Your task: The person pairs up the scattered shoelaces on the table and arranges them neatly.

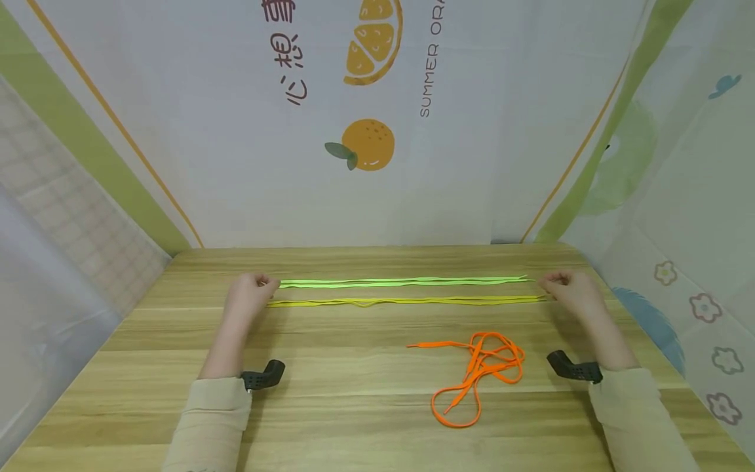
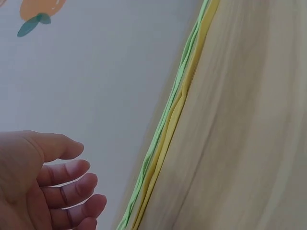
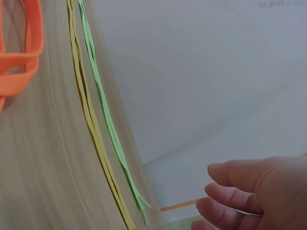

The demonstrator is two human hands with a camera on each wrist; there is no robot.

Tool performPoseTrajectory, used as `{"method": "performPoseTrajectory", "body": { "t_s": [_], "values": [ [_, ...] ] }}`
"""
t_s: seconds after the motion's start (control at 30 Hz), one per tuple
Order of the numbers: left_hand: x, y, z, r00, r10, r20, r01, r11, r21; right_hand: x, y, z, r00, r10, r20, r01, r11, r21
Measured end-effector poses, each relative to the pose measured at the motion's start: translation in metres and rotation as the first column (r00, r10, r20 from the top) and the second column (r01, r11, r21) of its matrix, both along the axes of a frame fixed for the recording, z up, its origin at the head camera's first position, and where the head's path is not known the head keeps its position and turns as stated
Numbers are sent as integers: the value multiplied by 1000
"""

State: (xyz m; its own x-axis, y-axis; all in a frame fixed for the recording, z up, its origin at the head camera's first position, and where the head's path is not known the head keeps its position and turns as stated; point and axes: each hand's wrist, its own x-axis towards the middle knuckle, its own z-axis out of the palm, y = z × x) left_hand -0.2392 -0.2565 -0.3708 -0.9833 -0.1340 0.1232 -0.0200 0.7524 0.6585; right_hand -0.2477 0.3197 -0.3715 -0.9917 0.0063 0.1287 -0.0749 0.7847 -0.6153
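Note:
A light green shoelace (image 1: 330,286), doubled into long strands, lies stretched sideways near the table's back edge. Just in front of it runs a doubled yellow shoelace (image 1: 448,300), roughly parallel. My left hand (image 1: 250,295) hovers by their left ends, its fingers loosely bent; the left wrist view shows nothing between thumb and fingers. By the right ends is my right hand (image 1: 573,295), also loosely bent and holding nothing in the right wrist view, apart from the green lace's split tips (image 3: 144,206). An orange shoelace (image 1: 439,344) lies in a loose tangle nearer the front, right of centre.
The wooden table (image 1: 342,406) meets a white printed cloth (image 1: 448,196) hanging at its back. More patterned cloth (image 1: 684,216) hangs along the right side, and a checked one (image 1: 77,177) on the left. Each wrist wears a black camera mount (image 1: 265,375).

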Motion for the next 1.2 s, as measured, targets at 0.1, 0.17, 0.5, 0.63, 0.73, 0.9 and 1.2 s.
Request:
{"method": "performPoseTrajectory", "body": {
  "t_s": [0.1,0.17,0.5,0.63,0.73,0.9,1.2],
  "values": [
    [-1,7,1,1000,-26,-8,26,1000,-16,3,-2,2,1000,17,-17,-17,1000,11],
    [-2,12,3,999,-38,-10,38,999,-20,5,-4,5,999,34,-29,-34,999,18],
    [2,40,15,990,-137,-30,135,990,-47,23,-17,14,992,94,-81,-90,994,58],
    [6,54,18,981,-189,-39,187,981,-42,28,-20,13,991,117,-68,-113,992,60],
    [9,66,17,970,-241,-41,241,970,-20,31,-22,11,991,126,-45,-123,990,67],
    [13,84,11,937,-346,-54,348,937,20,37,-30,7,987,159,-18,-157,985,72],
    [15,116,-6,872,-489,-2,489,872,-35,50,-51,1,973,228,-47,-223,971,92]
  ]
}}
